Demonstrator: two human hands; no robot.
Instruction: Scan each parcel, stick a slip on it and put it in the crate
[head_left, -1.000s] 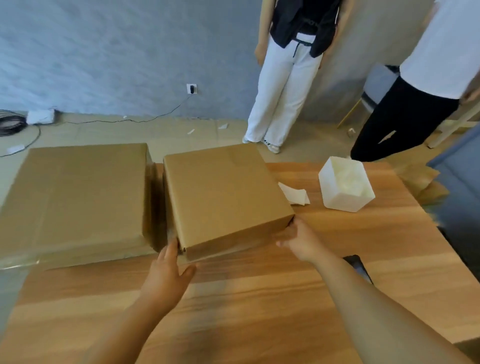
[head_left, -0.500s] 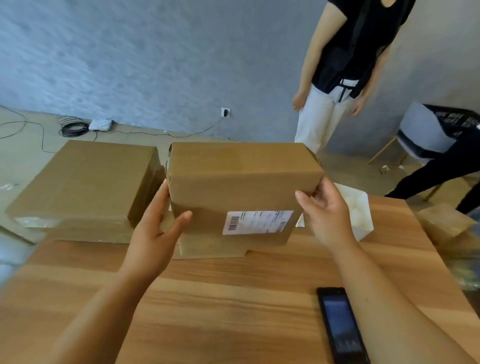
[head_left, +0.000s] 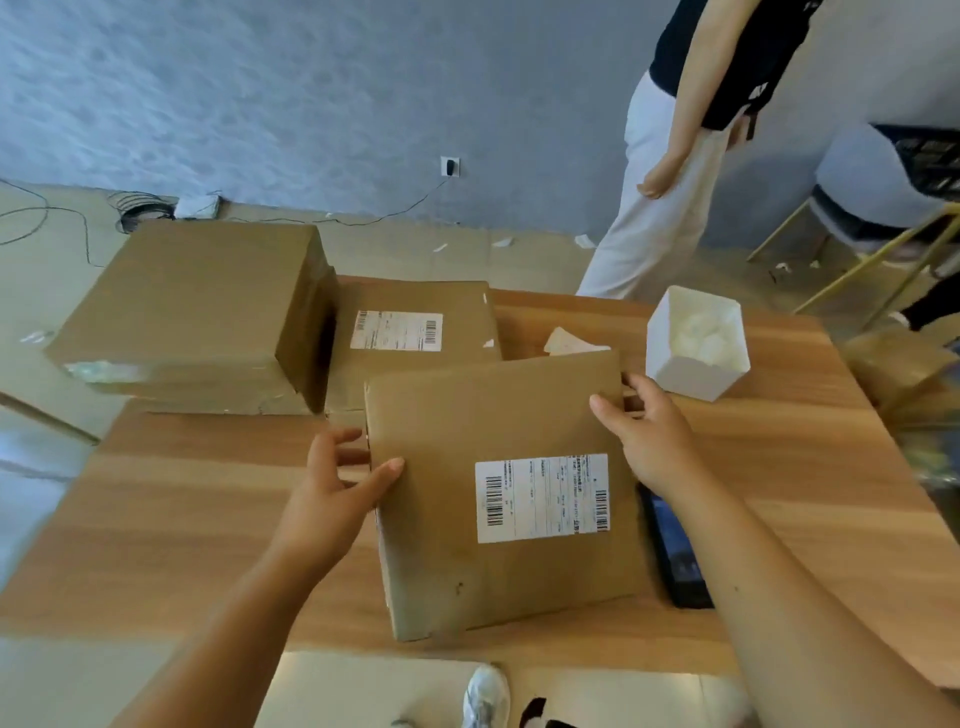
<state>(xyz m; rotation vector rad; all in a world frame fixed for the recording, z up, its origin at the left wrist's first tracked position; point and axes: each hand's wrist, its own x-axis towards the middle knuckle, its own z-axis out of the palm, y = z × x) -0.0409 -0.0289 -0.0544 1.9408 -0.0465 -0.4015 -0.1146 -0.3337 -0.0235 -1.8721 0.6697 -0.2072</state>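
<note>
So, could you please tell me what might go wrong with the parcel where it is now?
The phone lies right beside the parcel, so setting the parcel down could trap or shove the phone. The parcel's far corner is close to the white box and could knock it. The left hand and right hand grip only the edges, so the parcel might slip.

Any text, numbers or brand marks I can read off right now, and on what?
White shipping label on the near flat brown cardboard parcel: barcodes and small print, too blurred to read.
White label on the brown cardboard parcel behind it: barcodes, print too small to read.
White mark on a bystander's black top: unreadable.
No other text legible.
</note>
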